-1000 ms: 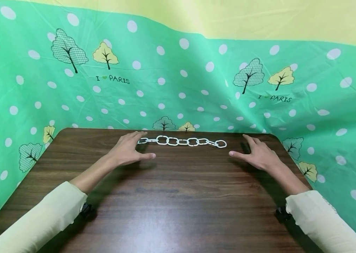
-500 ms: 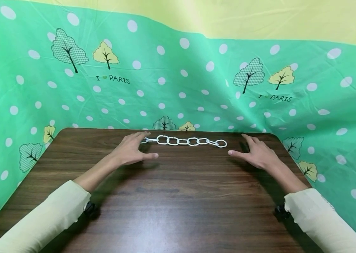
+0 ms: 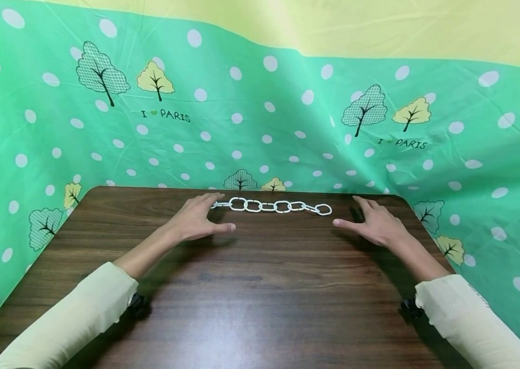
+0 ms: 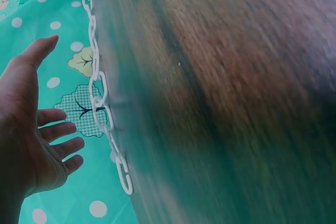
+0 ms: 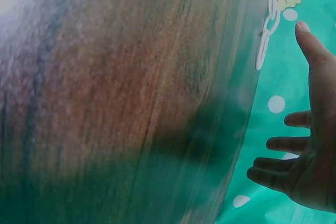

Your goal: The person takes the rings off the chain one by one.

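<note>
A white chain of several linked oval rings (image 3: 282, 207) lies in a line near the far edge of the brown wooden table (image 3: 278, 287). My left hand (image 3: 195, 219) hovers at its left end, fingers extended and thumb spread, hiding the last link in the head view. In the left wrist view the whole chain (image 4: 97, 74) shows, apart from the palm. Beyond the chain's right end my right hand (image 3: 377, 223) is held with thumb and fingers spread apart. The right wrist view shows that hand (image 5: 310, 156) holding nothing, with the chain's end link (image 5: 262, 51) near the thumb.
Behind the table hangs a green cloth (image 3: 283, 118) with white dots, trees and a yellow upper band (image 3: 380, 28). It meets the table's far edge and runs along both sides. A dark device (image 3: 139, 306) sits under the left sleeve cuff, another (image 3: 411, 308) under the right.
My left hand has drifted slightly to the right, covering more of the chain's left end. The right hand stays almost where it was, and the chain has not moved.
</note>
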